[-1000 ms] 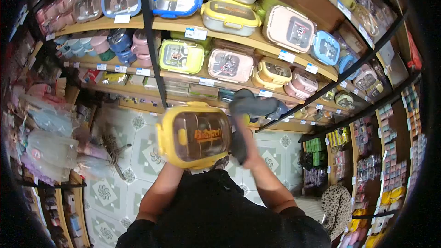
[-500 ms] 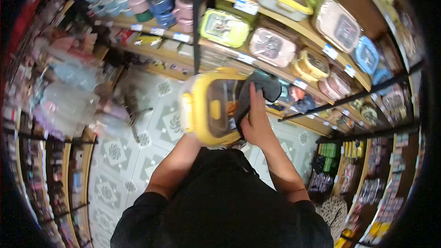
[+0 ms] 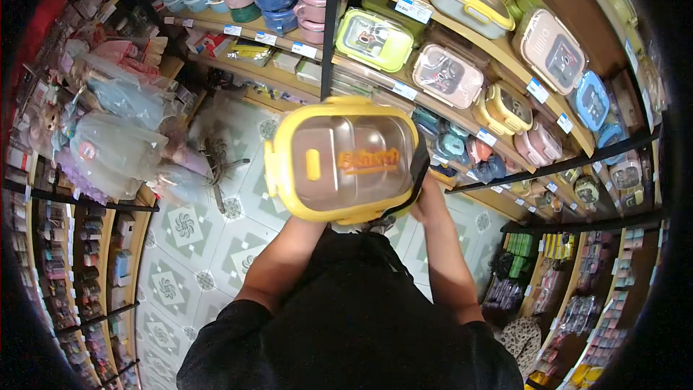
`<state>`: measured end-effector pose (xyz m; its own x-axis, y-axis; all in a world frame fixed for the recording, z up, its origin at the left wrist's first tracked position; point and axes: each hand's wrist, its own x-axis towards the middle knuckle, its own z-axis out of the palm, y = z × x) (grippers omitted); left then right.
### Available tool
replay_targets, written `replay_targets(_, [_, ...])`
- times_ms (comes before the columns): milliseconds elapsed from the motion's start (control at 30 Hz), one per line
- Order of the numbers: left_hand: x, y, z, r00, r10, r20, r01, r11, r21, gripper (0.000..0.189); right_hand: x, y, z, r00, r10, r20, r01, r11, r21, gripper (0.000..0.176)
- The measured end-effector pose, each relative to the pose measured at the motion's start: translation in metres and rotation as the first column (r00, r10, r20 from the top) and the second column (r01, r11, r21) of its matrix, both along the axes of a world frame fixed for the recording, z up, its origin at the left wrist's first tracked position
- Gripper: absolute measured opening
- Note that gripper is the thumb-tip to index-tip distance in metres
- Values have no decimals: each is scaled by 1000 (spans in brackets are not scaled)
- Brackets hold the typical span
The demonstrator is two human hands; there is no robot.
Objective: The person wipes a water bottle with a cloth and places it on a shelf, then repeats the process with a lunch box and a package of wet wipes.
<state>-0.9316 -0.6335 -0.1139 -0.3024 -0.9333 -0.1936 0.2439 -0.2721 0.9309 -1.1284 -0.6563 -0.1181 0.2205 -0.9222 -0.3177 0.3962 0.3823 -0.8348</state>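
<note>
A lunch box (image 3: 328,133) with a yellow rim and a clear divided lid is held up in front of my body, its lid facing me. Orange lettering shows on the lid. My left hand (image 3: 309,225) supports the box from beneath at its near left side; the box hides its fingers. At the right end of the box, my right hand (image 3: 430,201) presses a dark grey cloth (image 3: 417,172) against the side. Most of the cloth and some of that hand's fingers are behind the rim.
Shelves ahead carry more lunch boxes, such as a green one (image 3: 374,40) and a pink one (image 3: 447,76). Wrapped dresses (image 3: 115,141) hang at left, beside a thin metal stand (image 3: 216,166). Stocked shelves (image 3: 577,267) line the right. The floor (image 3: 184,224) is tiled.
The cloth has moved off the lid to the right side of the box, along with my right hand. The box has turned so its lid faces me more fully.
</note>
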Motion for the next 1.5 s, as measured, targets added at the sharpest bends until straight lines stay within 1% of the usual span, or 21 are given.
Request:
replay_targets(33, [1, 1, 0, 1000, -3, -12, 3, 1000, 10, 45, -3, 4, -9, 1000, 0, -4, 0, 1000, -1, 45])
replay_targets(100, [8, 1, 1, 999, -11, -33, 12, 999, 30, 45, -7, 11, -25, 933, 13, 360, -75, 985, 159, 41])
replay_targets(267, [7, -14, 19, 989, 95, -110, -75, 982, 174, 53, -19, 21, -38, 872, -88, 482, 9, 986, 164, 41])
replay_targets(333, [14, -18, 22, 970, 200, -137, -158, 950, 270, 62, -39, 20, -39, 917, -150, 369, 132, 988, 74, 42])
replay_targets(400, [29, -18, 12, 775, 38, -631, 48, 992, 118, 65, -43, 17, -24, 928, -187, 321, 208, 978, -30, 40])
replay_targets(467, [22, -20, 0, 838, 78, -540, -13, 992, 123, 73, -44, 17, -14, 900, -394, 187, 433, 859, -274, 45])
replay_targets(500, [14, -20, 1, 885, 165, -435, -92, 979, 184, 75, -44, 18, -12, 859, -512, 10, 498, 830, -251, 66])
replay_targets(533, [6, -19, 1, 914, 250, -320, -180, 956, 233, 78, -38, 20, -8, 861, -508, 13, 495, 832, -253, 66])
replay_targets(600, [-3, -16, -1, 842, 242, -483, -107, 951, 290, 82, -13, 25, 13, 572, -726, -382, 180, 566, -804, 87])
replay_targets(633, [-7, -16, -4, 687, 216, -694, -26, 961, 274, 80, -14, 30, 6, 614, -687, -389, -19, 480, -877, 104])
replay_targets(667, [-10, -14, -6, 481, 188, -856, 45, 970, 238, 78, -5, 34, -12, 809, -563, -170, 126, 448, -885, 89])
replay_targets(733, [-10, -12, 5, 478, 212, -852, -272, 958, 86, 55, -26, 59, -17, 867, -3, -498, -253, 858, -447, 70])
replay_targets(800, [0, -7, 4, 479, 250, -842, -312, 945, 103, 55, -9, 73, 31, 767, 331, -550, -559, 766, -318, 58])
replay_targets(833, [1, -2, 3, 478, 279, -833, -333, 935, 122, 54, 2, 68, 45, 761, 345, -549, -570, 760, -313, 58])
replay_targets(900, [7, 7, 1, 473, 328, -818, -371, 916, 152, 54, 22, 47, 62, 562, -140, -815, -807, 124, -578, 75])
replay_targets(933, [8, 4, 2, 474, 346, -810, -380, 910, 166, 54, 24, 47, 58, 561, -138, -816, -808, 123, -576, 75])
replay_targets(1000, [1, -1, 3, 481, 375, -792, -378, 904, 199, 54, 23, 52, 49, 443, -125, -888, -815, 356, -457, 85])
replay_targets(1200, [-24, 7, -5, 520, 279, -807, -285, 948, 144, 53, 38, 5, 62, 389, -58, -919, -724, 598, -344, 89])
replay_targets(1367, [-12, 7, -10, 564, 261, -783, -258, 957, 133, 53, 44, 27, 64, 206, 175, -963, -870, 483, -98, 86])
replay_targets(1400, [-8, 16, -14, 575, 261, -776, -257, 957, 132, 53, 42, 32, 56, 215, 50, -975, -898, 404, -177, 85])
replay_targets(1500, [7, 10, -17, 602, 262, -754, -262, 957, 124, 52, 31, 46, 53, 115, 280, -953, -918, 396, 6, 83])
